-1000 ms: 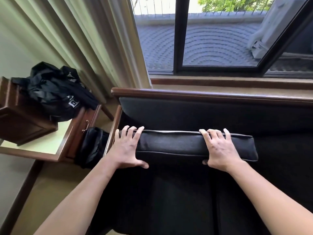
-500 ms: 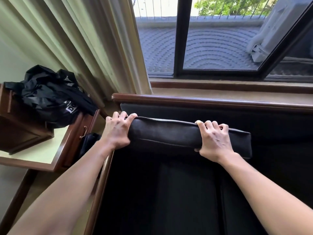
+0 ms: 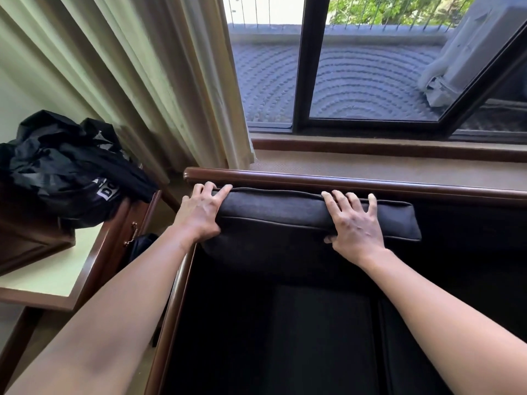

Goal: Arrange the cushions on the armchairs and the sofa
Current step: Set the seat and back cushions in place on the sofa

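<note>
Change since earlier: both hands have carried the cushion up and back, from low over the seat to the top of the backrest just under the wooden rail; the left hand has slid out to the cushion's left end.
Sofa [image 3: 313, 337]: dark upholstery inside a brown wooden frame; its seat lies below the held cushion, its top rail [image 3: 356, 183] runs just beyond the fingertips of both hands, and its left arm rail passes under the left wrist.
Window [image 3: 370, 81]: well beyond the grip, past the rail and a tan sill, with dark frames and a grey patterned surface outside.
Curtain [image 3: 148, 81]: pale folds hanging beyond and to the left of the left hand.
Side table [image 3: 57, 277]: left of the left forearm, wooden edge with a light top.
Black bag [image 3: 68, 172]: crumpled on the table, well apart from the left hand.
Cushion [image 3: 285, 215]: long, dark, piped along its edges, standing on edge against the backrest; its top face spans between the two hands and sticks out past the right hand.
Left hand [image 3: 201, 215]: wrapped round the cushion's left end, fingers spread over the top corner and thumb on the near face, grasping it.
Right hand [image 3: 355, 223]: laid over the cushion's right part, fingers spread across the top and thumb tucked under the near edge, grasping it.
</note>
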The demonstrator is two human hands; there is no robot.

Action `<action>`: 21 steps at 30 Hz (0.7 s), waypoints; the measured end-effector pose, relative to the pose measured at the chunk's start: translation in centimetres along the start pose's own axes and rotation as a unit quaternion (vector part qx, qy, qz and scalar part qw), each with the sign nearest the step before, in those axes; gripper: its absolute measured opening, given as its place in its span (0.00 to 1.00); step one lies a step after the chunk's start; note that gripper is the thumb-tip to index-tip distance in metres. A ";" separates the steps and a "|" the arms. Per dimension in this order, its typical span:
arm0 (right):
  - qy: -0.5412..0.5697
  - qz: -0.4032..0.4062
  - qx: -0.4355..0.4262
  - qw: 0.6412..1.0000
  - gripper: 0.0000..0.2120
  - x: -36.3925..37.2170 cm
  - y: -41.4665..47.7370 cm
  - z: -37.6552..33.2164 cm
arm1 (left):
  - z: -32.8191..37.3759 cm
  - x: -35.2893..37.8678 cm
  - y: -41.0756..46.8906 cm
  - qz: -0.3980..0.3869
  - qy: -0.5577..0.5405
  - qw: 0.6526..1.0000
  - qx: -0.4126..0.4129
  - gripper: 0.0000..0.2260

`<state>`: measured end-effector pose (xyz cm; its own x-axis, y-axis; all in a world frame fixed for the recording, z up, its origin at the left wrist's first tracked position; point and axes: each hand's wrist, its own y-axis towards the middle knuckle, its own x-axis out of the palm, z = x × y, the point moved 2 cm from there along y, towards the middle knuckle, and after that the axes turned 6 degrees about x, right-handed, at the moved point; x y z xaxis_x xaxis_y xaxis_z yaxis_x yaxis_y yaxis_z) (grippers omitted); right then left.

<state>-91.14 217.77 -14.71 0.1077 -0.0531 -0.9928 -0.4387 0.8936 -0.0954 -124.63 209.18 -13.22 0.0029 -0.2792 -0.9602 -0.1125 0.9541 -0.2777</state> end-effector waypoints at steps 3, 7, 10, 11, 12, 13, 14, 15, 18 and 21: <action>-0.004 0.008 0.003 1.000 0.54 0.7 0.1 0.1 | -0.1 0.9 0.0 0.012 0.023 1.000 0.001 0.54; -0.006 0.006 0.041 0.999 0.55 0.6 -0.8 -0.8 | 1.2 0.5 -1.5 0.009 0.059 0.998 -0.022 0.53; 0.007 0.005 0.090 0.996 0.55 0.3 -3.2 -1.2 | 3.3 -0.1 -3.7 0.001 0.059 0.998 -0.019 0.51; 0.013 0.006 0.101 0.995 0.54 0.3 -4.2 -1.1 | 4.2 -0.2 -4.4 0.002 0.048 0.999 -0.008 0.51; 0.021 0.007 0.108 0.994 0.52 0.4 -5.2 -0.9 | 5.3 -0.4 -5.0 0.002 0.036 0.999 0.005 0.50; 0.034 0.010 0.113 0.993 0.50 0.4 -6.3 -0.6 | 6.6 -0.7 -5.6 0.003 0.024 1.000 0.019 0.50; 0.048 0.016 0.116 0.992 0.47 0.3 -7.4 -0.1 | 8.0 -1.0 -6.2 0.009 0.009 0.999 0.034 0.48; 0.060 0.021 0.118 0.991 0.45 0.2 -8.7 0.4 | 9.7 -1.4 -6.7 0.019 -0.008 0.999 0.050 0.46; 0.094 0.037 0.134 0.986 0.38 -0.3 -12.8 2.6 | 15.2 -2.5 -7.9 0.065 -0.062 0.992 0.090 0.40; 0.115 0.034 0.171 0.978 0.34 -0.4 -16.9 6.0 | 21.4 -3.3 -8.6 0.094 -0.100 0.984 0.117 0.36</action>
<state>-78.45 205.37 -12.27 -0.1319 -0.0516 -0.9899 -0.1091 0.9933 -0.0372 -102.38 204.21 -8.32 0.2010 -0.0902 -0.9754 0.1017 0.9923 -0.0708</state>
